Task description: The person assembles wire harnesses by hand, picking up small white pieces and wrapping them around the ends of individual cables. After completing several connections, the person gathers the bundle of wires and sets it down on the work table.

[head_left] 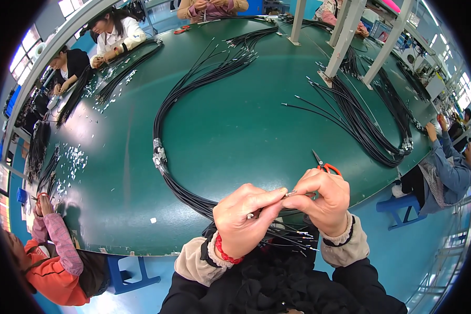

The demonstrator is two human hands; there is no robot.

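Note:
My left hand [246,214] and my right hand [324,199] meet just above the near edge of a big green table [235,125]. Both pinch the same thin black cable end, where a small silver metal fitting [291,193] shows between the fingertips. A second small metal piece peeks from under my left fingers. A long bundle of black cables [165,112], taped at one spot, curves from the table's far side down under my hands, and its loose metal-tipped ends [298,238] fan out over my lap.
Red-handled scissors [325,166] lie just beyond my right hand. Another cable bundle [366,125] loops at the right around white posts [345,36]. Small white bits [73,162] litter the left side. Other people sit around the table, one at my lower left in an orange top.

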